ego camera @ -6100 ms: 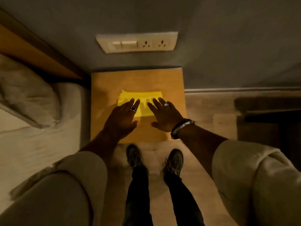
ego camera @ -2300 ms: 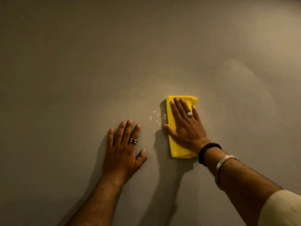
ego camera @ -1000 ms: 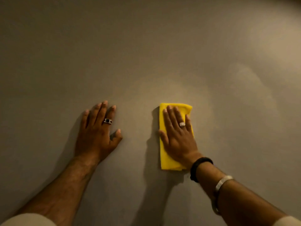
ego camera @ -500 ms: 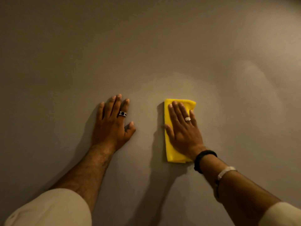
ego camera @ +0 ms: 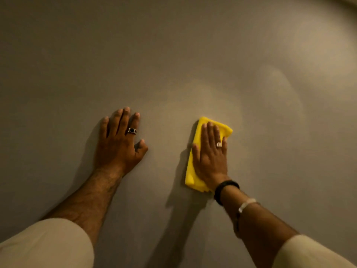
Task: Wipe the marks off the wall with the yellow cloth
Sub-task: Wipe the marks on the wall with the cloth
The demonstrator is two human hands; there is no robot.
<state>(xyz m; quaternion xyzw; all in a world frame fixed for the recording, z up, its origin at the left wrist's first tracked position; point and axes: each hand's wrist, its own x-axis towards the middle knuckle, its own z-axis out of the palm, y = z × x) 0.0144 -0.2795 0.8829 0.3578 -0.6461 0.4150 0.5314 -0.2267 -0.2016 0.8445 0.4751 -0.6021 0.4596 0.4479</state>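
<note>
Yellow cloth [ego camera: 193, 171], folded into upright rectangle, pinned flat against grey wall [ego camera: 193, 55] under right hand [ego camera: 211, 157]. Palm spread flat, fingers together, pointing up; pale ring [ego camera: 219, 144] on one finger. Black band [ego camera: 224, 188] and silver bangle [ego camera: 246, 204] on wrist. Left hand [ego camera: 119, 146] well apart to left, flat on bare wall, fingers extended, holding nothing; dark-stone ring [ego camera: 132, 130]. Cream sleeves [ego camera: 48, 244] at lower corners. No marks discernible on wall in dim light.

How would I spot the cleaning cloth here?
Start from the plain grey wall filling the view. Two hands lie flat on it; under the right hand is the folded yellow cloth, the only bright thing here. The left hand covers nothing.
</note>
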